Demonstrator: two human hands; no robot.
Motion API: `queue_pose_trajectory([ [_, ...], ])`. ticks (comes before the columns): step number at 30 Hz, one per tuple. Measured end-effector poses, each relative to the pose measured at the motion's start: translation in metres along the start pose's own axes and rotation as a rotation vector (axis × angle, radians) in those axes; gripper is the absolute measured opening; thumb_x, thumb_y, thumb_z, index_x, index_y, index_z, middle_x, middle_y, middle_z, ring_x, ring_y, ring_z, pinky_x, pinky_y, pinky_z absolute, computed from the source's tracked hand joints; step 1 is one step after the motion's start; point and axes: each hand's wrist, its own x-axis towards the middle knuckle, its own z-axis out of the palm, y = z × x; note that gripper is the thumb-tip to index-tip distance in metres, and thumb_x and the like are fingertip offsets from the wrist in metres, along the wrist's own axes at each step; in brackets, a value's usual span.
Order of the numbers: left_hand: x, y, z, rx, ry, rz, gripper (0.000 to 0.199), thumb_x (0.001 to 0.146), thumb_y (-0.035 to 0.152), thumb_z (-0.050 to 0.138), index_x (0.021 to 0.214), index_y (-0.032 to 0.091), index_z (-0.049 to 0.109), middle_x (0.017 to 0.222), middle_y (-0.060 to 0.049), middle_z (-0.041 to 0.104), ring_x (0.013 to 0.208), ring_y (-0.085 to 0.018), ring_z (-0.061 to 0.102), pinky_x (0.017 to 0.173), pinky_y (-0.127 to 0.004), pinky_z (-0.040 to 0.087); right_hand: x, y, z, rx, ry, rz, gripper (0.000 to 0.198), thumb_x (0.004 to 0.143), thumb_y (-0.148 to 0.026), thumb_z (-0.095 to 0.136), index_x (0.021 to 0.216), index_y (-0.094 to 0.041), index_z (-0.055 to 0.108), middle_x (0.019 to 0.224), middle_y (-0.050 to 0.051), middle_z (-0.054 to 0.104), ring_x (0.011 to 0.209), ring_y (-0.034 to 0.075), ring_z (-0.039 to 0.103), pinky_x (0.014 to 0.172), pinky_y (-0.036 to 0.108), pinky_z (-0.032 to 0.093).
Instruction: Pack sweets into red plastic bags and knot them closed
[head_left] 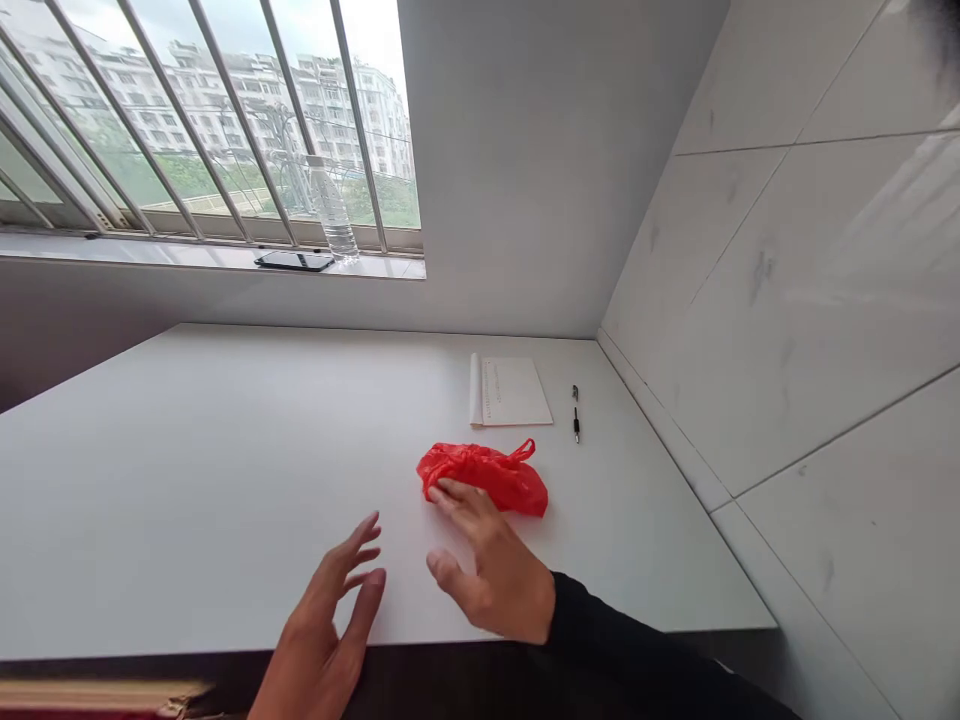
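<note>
A crumpled red plastic bag (487, 476) lies on the white table (210, 480), right of centre. My right hand (487, 565), in a black sleeve, reaches from the lower right and its fingertips touch the bag's near edge; the fingers are spread and not closed around it. My left hand (326, 630) hovers open over the table's front edge, left of the right hand, holding nothing.
Behind the bag lie a notepad (510, 392) and a black pen (575, 412). A tiled wall (810, 330) borders the table on the right. On the window sill stand a clear plastic bottle (331, 212) and a dark phone (294, 261).
</note>
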Motion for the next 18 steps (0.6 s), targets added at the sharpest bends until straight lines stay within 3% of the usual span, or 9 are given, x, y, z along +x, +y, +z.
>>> queue_pose_trajectory([
  [2,0.009,0.003,0.011,-0.072,-0.076,-0.046,0.057,0.099,0.05,0.051,0.153,0.037,0.041,0.152,-0.006,0.055,0.132,-0.026,0.06,0.104,-0.043,0.057,-0.016,-0.015,0.013,0.049,-0.069,-0.05,0.055,0.094,-0.023,0.059,0.149,-0.024,0.053,0.154,0.005,0.052,0.144,0.022,0.045,0.121,0.038,0.042],
  [5,0.016,0.009,0.021,-0.121,-0.079,-0.02,0.048,0.099,0.047,0.052,0.145,0.034,0.051,0.152,-0.004,0.055,0.141,-0.025,0.051,0.118,-0.043,0.043,-0.022,-0.016,0.004,0.041,-0.001,-0.045,0.042,0.097,-0.02,0.053,0.137,-0.031,0.061,0.138,0.001,0.063,0.133,0.021,0.055,0.117,0.04,0.046],
  [7,0.014,0.014,0.023,-0.108,-0.062,-0.051,0.045,0.098,0.047,0.053,0.141,0.032,0.054,0.139,-0.005,0.064,0.129,-0.024,0.061,0.109,-0.039,0.05,-0.021,-0.006,-0.005,-0.052,0.071,0.007,0.039,0.097,-0.02,0.054,0.134,-0.029,0.06,0.132,0.005,0.064,0.127,0.025,0.057,0.112,0.048,0.049],
  [10,0.01,0.017,0.022,-0.02,-0.092,-0.057,0.051,0.097,0.04,0.052,0.147,0.033,0.046,0.114,-0.002,0.072,0.094,-0.02,0.071,0.085,-0.033,0.055,-0.019,0.011,-0.011,-0.182,0.071,0.083,0.039,0.093,-0.018,0.057,0.131,-0.023,0.06,0.122,0.01,0.066,0.115,0.03,0.059,0.103,0.056,0.051],
  [13,0.011,0.015,0.019,0.046,-0.115,-0.033,0.035,0.091,0.031,0.052,0.124,0.03,0.064,0.103,-0.001,0.073,0.084,-0.019,0.069,0.077,-0.031,0.052,-0.019,0.019,-0.021,-0.146,0.057,0.123,0.026,0.093,-0.014,0.056,0.115,-0.023,0.066,0.107,0.007,0.069,0.104,0.027,0.061,0.096,0.05,0.053],
  [15,0.014,0.011,0.013,0.083,-0.059,-0.161,0.026,0.09,0.039,0.052,0.106,0.028,0.069,0.091,-0.001,0.073,0.074,-0.02,0.066,0.071,-0.032,0.05,-0.021,0.021,-0.034,-0.093,0.12,0.145,0.02,0.094,-0.015,0.055,0.105,-0.025,0.068,0.103,0.005,0.069,0.101,0.025,0.062,0.094,0.046,0.052],
  [18,0.016,0.011,0.003,0.066,0.036,-0.337,0.042,0.091,0.06,0.05,0.106,0.026,0.069,0.092,-0.003,0.072,0.077,-0.023,0.066,0.069,-0.035,0.052,-0.027,0.022,-0.057,-0.063,0.235,0.248,0.016,0.096,-0.022,0.053,0.103,-0.026,0.067,0.104,0.005,0.067,0.1,0.024,0.062,0.083,0.041,0.054],
])
